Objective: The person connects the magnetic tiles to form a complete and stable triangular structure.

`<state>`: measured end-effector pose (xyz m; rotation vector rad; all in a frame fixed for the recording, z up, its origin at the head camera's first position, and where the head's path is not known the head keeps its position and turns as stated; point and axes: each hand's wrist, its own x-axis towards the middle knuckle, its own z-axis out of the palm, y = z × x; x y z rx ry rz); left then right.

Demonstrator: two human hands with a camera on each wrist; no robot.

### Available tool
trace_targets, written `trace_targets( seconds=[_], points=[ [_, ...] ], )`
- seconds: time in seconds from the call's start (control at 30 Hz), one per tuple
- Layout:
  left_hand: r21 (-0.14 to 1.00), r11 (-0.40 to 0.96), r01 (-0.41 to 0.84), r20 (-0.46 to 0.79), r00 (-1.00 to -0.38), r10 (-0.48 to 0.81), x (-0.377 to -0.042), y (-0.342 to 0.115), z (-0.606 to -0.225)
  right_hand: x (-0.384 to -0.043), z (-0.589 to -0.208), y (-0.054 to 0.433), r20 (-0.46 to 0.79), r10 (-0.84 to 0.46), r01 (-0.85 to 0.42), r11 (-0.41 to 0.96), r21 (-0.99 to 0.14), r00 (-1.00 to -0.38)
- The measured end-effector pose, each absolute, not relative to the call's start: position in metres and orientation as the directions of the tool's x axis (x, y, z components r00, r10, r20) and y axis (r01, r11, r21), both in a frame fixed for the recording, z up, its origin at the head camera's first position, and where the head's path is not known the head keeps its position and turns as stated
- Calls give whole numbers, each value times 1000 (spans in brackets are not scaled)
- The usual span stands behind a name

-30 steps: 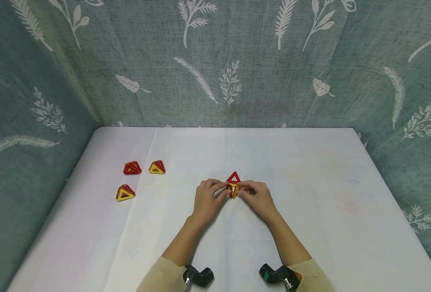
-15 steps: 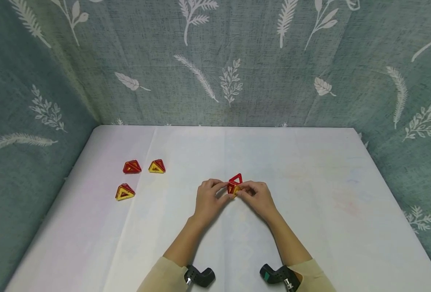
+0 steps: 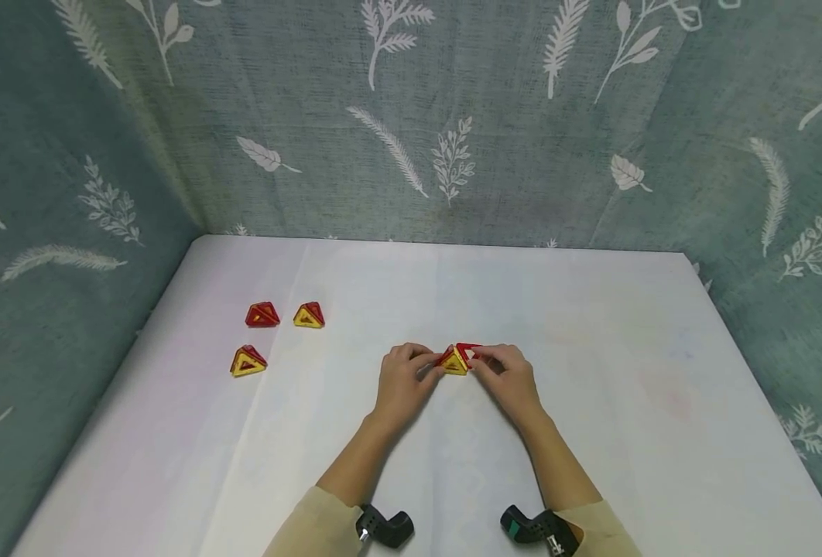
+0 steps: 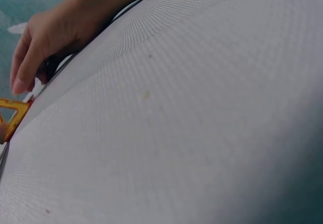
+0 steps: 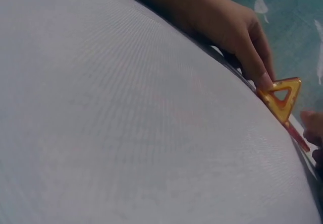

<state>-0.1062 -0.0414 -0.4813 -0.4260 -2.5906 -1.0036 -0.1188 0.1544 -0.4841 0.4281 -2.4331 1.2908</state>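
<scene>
Near the table's middle is a small pyramid (image 3: 455, 362) of red and yellow triangular magnetic tiles, its yellow face toward me. A red triangle tile (image 3: 464, 350) flares out from its right side. My left hand (image 3: 402, 381) pinches the pyramid's left side between thumb and fingers. At the right, my right hand (image 3: 507, 377) pinches the red tile's outer edge; its fingers partly cover it. The right wrist view shows the yellow tile (image 5: 289, 104) at the left hand's (image 5: 237, 35) fingertips. In the left wrist view, only an edge of the yellow tile (image 4: 19, 114) appears.
Three more built pieces stand on the left of the white table (image 3: 355, 286): a red one (image 3: 262, 316), a red-and-yellow one (image 3: 309, 316) and another red-and-yellow one (image 3: 248, 361) nearer me. Green leaf-patterned cloth (image 3: 494, 209) hangs behind the table.
The pyramid has been turned between my fingers: its red flap pointed away from me and now points right. The head view has shifted slightly. The three left pieces stay put on the table.
</scene>
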Motion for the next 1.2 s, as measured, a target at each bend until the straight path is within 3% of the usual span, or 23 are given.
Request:
trace_targets(
  seconds=[0.37,0.73,1.0,1.2],
  points=[
    [602,722,341,358,-924,138,-109,-39,-483,-124,-481,165,281,-202,-332,754,-566,-938],
    [628,729,273,286,-952,110,-108,-39,-478,-127,-482,170,284,-208,-349,654,-671,-936],
    [621,726,296,284,-948,143,-108,-40,-479,-123,-475,170,65,-144,-146,670,-728,-987],
    [620,727,296,287,-947,141,-107,-41,-479,-123,-474,168,117,-144,-184,672,-717,-983]
  ],
)
